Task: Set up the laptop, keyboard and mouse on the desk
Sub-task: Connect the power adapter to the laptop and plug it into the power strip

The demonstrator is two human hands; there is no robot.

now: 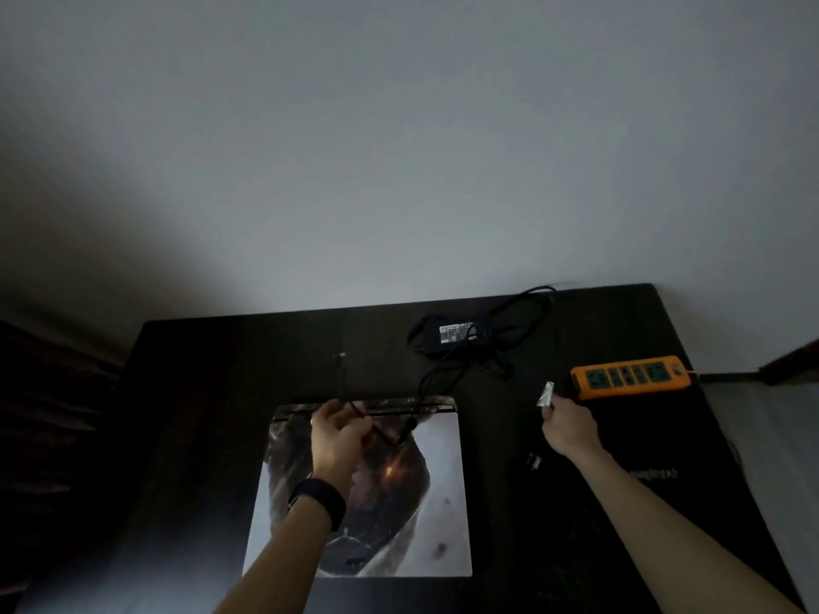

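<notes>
Dim desk, much lost in shadow.
Our left hand (339, 429) grips a cable (436, 374) over the closed laptop (438, 502); our right hand (569, 425) pinches what may be a wrapper (546, 394).

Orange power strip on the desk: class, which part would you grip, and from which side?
Probably grip the orange power strip across its narrow width, coming from above at its free left end. It lies flat, sockets up, with its cord leaving the right end, by the right hand.
</notes>
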